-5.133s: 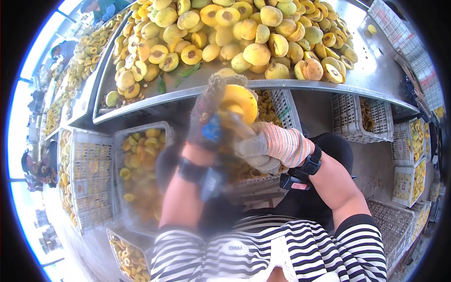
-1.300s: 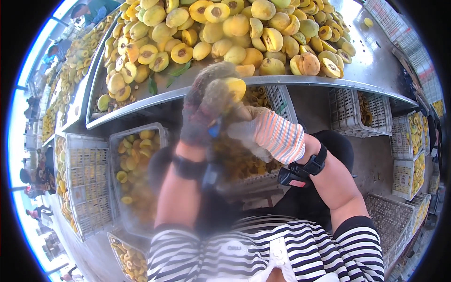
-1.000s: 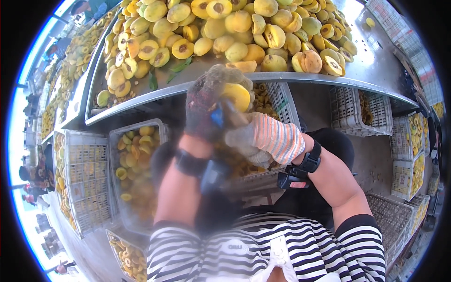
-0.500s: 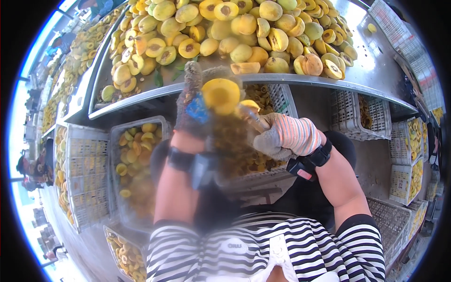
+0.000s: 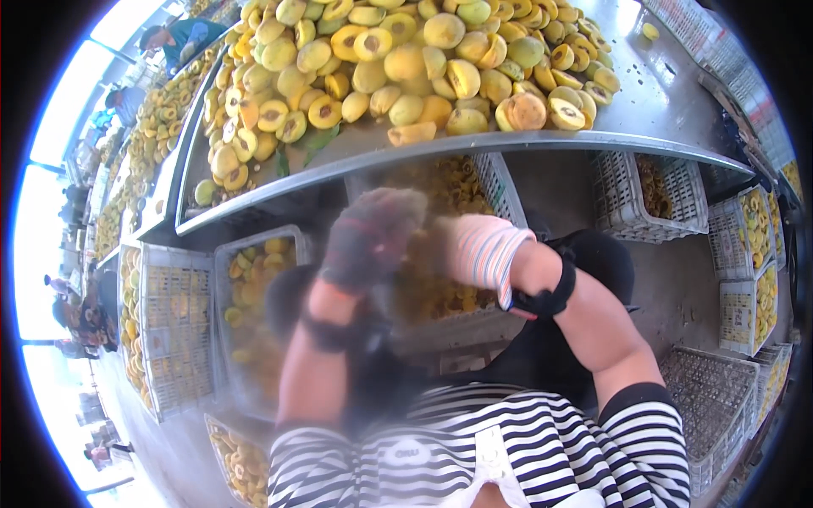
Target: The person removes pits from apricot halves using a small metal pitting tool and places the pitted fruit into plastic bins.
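Note:
Both gloved hands are close together over a crate of yellow fruit pieces, just below the table's front edge. My left hand, in a dark, stained glove, is curled with its back showing; what it holds is hidden and blurred. My right hand, in a white glove with coloured stripes, is bent toward the left one. Its fingers are hidden by the wrist and blur, so the thing in its grip does not show. A large heap of halved and whole yellow peaches lies beyond them.
The heap rests on a metal table with a raised rim. A tub of peach halves stands at left, beside stacked white crates. More crates are at right. Other people are at the far left.
Half a second ago my left hand held up a peach half, and my right hand held a small handled tool. Both hands have dropped lower and turned; neither thing shows now.

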Action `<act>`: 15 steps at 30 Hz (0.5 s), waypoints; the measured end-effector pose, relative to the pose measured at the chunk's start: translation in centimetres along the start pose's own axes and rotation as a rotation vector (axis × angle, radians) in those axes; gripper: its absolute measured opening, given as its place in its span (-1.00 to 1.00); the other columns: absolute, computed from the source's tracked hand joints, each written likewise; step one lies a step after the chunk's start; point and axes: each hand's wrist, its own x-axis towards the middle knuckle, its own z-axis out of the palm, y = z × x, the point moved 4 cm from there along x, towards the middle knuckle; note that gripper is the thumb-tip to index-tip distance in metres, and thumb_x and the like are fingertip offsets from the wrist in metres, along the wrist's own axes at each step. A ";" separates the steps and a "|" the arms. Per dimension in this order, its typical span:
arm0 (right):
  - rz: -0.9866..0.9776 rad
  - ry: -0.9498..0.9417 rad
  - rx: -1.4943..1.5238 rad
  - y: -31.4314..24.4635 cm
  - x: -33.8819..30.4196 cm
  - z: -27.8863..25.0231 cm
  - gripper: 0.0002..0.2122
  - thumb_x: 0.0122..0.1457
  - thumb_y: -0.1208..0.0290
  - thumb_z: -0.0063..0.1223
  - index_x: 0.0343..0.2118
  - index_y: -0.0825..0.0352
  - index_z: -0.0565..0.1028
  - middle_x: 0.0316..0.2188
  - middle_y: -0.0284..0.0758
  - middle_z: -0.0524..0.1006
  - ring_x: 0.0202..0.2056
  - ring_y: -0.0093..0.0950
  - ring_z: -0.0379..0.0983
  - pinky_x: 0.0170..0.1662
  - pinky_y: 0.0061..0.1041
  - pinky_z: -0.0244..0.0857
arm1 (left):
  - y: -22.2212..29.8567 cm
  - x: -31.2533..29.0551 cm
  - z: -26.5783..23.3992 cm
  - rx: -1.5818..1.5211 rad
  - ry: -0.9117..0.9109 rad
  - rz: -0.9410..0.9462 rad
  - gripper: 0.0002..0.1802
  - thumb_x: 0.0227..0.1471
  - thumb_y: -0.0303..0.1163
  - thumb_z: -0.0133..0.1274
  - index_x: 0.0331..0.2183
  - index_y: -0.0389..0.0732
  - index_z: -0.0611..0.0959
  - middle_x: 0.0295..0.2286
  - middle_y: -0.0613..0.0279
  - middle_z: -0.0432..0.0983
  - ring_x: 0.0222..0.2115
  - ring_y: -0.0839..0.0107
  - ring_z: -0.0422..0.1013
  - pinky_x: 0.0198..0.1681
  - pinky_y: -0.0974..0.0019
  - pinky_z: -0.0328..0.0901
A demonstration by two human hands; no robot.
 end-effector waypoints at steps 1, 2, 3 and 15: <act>0.086 -0.061 -0.081 0.2 -0.5 -0.2 -0.80 0.15 0.33 -0.07 -0.28 0.33 0.49 -0.41 -0.08 0.58 -0.33 -0.12 0.53 -0.29 -0.22 0.38 | -1.5 1.0 0.5 -0.161 0.097 -0.134 -0.58 0.10 -0.48 0.00 0.02 -0.32 0.41 0.00 0.05 0.38 -0.05 0.29 0.37 0.06 0.28 0.27; 0.173 -0.024 -0.093 0.6 -1.2 -1.0 -0.80 0.14 0.33 -0.07 -0.29 0.34 0.48 -0.43 -0.06 0.57 -0.33 -0.10 0.53 -0.30 -0.20 0.38 | -3.5 2.1 0.8 -0.521 0.219 -0.223 -0.60 0.08 -0.42 0.00 -0.02 -0.28 0.46 -0.06 0.05 0.43 -0.07 0.26 0.39 0.01 0.26 0.29; 0.192 -0.017 -0.119 1.3 -1.4 -1.0 -0.80 0.14 0.34 -0.07 -0.29 0.35 0.48 -0.44 -0.05 0.57 -0.32 -0.09 0.53 -0.30 -0.20 0.38 | -5.2 2.9 0.7 -0.955 0.400 -0.265 -0.62 0.05 -0.37 0.01 -0.06 -0.23 0.51 -0.12 0.06 0.48 -0.10 0.23 0.42 -0.04 0.23 0.31; 0.137 0.620 0.471 4.5 -4.1 -4.6 -0.72 0.11 0.32 0.11 -0.18 0.38 0.45 -0.44 -0.24 0.54 -0.38 -0.41 0.49 -0.32 -0.40 0.38 | -5.9 9.7 0.2 -0.194 0.327 -0.299 -0.17 -0.18 -0.19 0.33 0.07 -0.32 0.34 -0.12 -0.08 0.46 -0.10 0.09 0.42 -0.02 0.19 0.31</act>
